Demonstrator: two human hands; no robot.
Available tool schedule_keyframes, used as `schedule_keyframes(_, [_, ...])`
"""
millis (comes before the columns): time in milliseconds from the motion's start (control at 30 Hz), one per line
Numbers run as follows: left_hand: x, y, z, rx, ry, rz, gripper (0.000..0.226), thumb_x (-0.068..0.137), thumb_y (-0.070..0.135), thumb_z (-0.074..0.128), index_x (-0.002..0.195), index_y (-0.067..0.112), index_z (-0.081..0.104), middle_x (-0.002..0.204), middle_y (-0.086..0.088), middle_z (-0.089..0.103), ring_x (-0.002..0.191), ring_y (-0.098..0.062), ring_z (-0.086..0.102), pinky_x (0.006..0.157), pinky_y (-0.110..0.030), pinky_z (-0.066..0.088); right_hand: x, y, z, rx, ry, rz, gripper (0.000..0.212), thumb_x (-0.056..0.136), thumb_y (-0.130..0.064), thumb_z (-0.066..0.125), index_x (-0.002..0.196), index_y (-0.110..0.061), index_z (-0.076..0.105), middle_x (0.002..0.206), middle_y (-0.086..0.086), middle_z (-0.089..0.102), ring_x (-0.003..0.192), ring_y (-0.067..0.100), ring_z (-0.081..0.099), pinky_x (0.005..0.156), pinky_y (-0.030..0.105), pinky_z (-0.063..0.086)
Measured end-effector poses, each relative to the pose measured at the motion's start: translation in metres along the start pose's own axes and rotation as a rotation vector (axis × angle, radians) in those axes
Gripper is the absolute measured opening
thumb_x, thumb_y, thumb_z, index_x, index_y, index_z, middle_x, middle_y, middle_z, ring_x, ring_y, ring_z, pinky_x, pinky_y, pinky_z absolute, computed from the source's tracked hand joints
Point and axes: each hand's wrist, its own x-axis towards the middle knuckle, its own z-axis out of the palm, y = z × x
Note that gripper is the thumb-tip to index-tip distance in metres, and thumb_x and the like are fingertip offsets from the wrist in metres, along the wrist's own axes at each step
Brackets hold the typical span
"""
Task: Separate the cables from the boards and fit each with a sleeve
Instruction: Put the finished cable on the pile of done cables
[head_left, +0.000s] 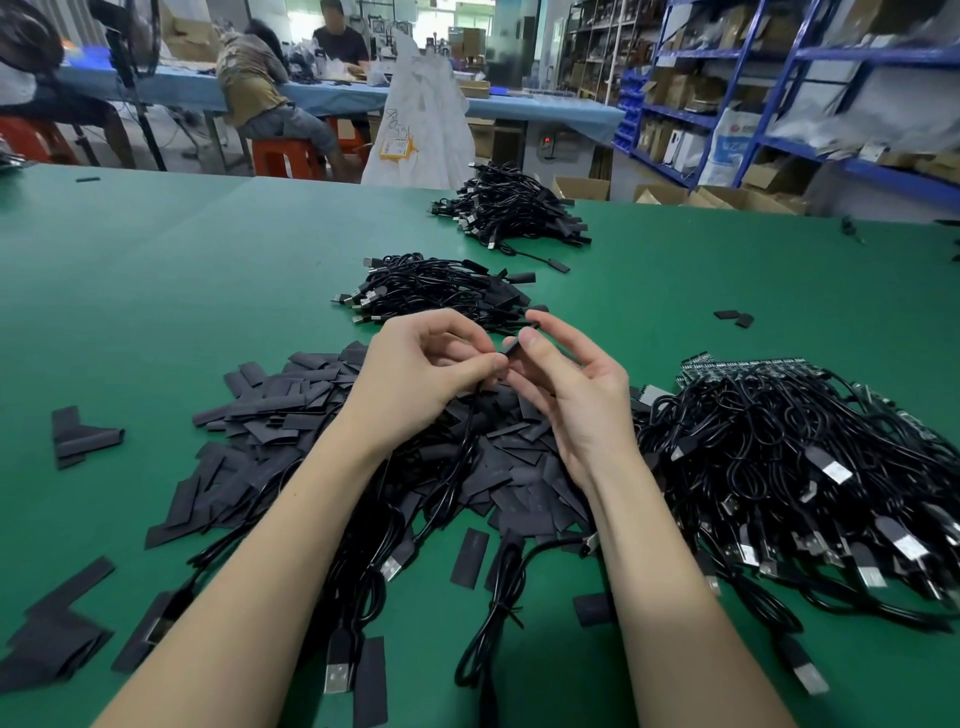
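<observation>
Above the heap of flat, matte black sleeves (395, 441), the left hand (415, 379) and right hand (571, 395) meet, fingertips pinching one small sleeve (511, 347) and a thin glossy cable (470, 441) that trails down onto the heap. Right of the heap lies a tangled mass of cables on boards (810, 452); beyond it sit two bundles of sleeved cables (441, 291). Smooth green table (156, 270) lies open left of the heap.

My left hand (421, 374) hides the cable (470, 431) end; my fingers cover most of the sleeve (511, 347)
</observation>
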Motion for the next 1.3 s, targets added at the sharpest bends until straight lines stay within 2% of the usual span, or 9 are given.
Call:
schedule_keyframes(133, [-0.001,-0.001,0.001,0.036,0.003,-0.005,0.011,0.081,0.012,0.083,0.084,0.015,0.073,0.075,-0.006,0.077,0.071,-0.023,0.075,0.066,-0.022,0.054,0.001,0.001,0.001,0.008,0.027,0.001,0.019,0.090,-0.005,0.073,0.105,-0.017,0.077,0.093,0.012,0.078,0.089,0.021,0.075,0.080,0.030,0.061])
schedule_keyframes(433, [0.000,-0.004,-0.003,0.115,-0.072,-0.100,0.011,0.084,0.018,0.082,0.089,0.022,0.073,0.082,-0.001,0.077,0.078,-0.017,0.072,0.078,-0.028,0.056,0.001,0.001,0.002,0.038,0.063,0.001,0.021,0.092,-0.004,0.071,0.107,-0.017,0.076,0.092,0.010,0.079,0.087,0.017,0.075,0.074,0.026,0.060])
schedule_keyframes(533, [0.000,0.001,-0.005,0.094,-0.107,-0.150,0.009,0.087,0.014,0.078,0.092,0.018,0.071,0.079,-0.006,0.076,0.076,-0.031,0.071,0.079,-0.036,0.059,0.001,0.000,0.002,0.009,0.041,0.017,0.028,0.094,-0.012,0.071,0.121,-0.020,0.071,0.096,0.009,0.078,0.087,0.019,0.074,0.074,0.028,0.061])
schedule_keyframes(633, [0.005,0.013,-0.003,0.045,-0.046,-0.112,0.006,0.089,0.011,0.076,0.094,0.012,0.071,0.073,-0.003,0.070,0.064,-0.019,0.066,0.068,-0.027,0.058,0.002,-0.003,0.001,-0.030,0.043,0.046,0.037,0.098,-0.031,0.067,0.133,-0.026,0.059,0.102,0.006,0.079,0.093,0.025,0.077,0.073,0.029,0.061])
schedule_keyframes(733, [0.027,0.034,-0.002,0.065,0.000,-0.039,0.004,0.089,0.008,0.075,0.093,0.009,0.072,0.073,-0.009,0.066,0.060,-0.019,0.063,0.058,-0.020,0.053,0.003,-0.006,-0.002,-0.028,0.074,0.070,0.029,0.102,-0.037,0.059,0.128,-0.025,0.056,0.100,0.003,0.079,0.091,0.023,0.077,0.070,0.029,0.061])
schedule_keyframes(933, [0.123,0.061,-0.004,0.491,-0.039,0.071,0.007,0.089,0.012,0.073,0.087,0.018,0.074,0.076,0.002,0.070,0.051,0.006,0.057,0.052,-0.004,0.042,0.004,-0.006,-0.008,-0.045,0.088,0.096,0.021,0.102,-0.034,0.058,0.118,-0.022,0.065,0.097,0.004,0.079,0.076,0.016,0.074,0.061,0.024,0.058])
schedule_keyframes(1033, [0.166,0.044,-0.003,0.759,-0.094,0.054,0.008,0.088,0.011,0.071,0.088,0.018,0.075,0.075,0.010,0.066,0.064,0.001,0.058,0.061,-0.005,0.046,0.005,-0.005,-0.008,-0.048,0.088,0.110,0.019,0.101,-0.032,0.060,0.115,-0.021,0.067,0.095,0.006,0.079,0.071,0.015,0.072,0.058,0.024,0.057])
schedule_keyframes(1167, [0.190,0.001,-0.003,1.069,-0.174,-0.034,0.013,0.087,0.011,0.067,0.092,0.021,0.071,0.106,-0.009,0.072,0.098,-0.028,0.067,0.089,-0.038,0.054,0.005,-0.004,-0.008,-0.063,0.076,0.119,0.016,0.102,-0.029,0.059,0.112,-0.020,0.069,0.092,0.006,0.079,0.070,0.015,0.071,0.060,0.024,0.058])
schedule_keyframes(1300, [0.182,-0.030,-0.007,1.061,-0.182,-0.067,0.041,0.091,0.031,0.071,0.128,0.016,0.060,0.128,-0.012,0.064,0.118,-0.032,0.058,0.102,-0.043,0.048,0.005,-0.006,-0.011,-0.052,0.081,0.109,0.018,0.102,-0.028,0.058,0.111,-0.018,0.070,0.088,0.005,0.078,0.068,0.013,0.070,0.059,0.023,0.057])
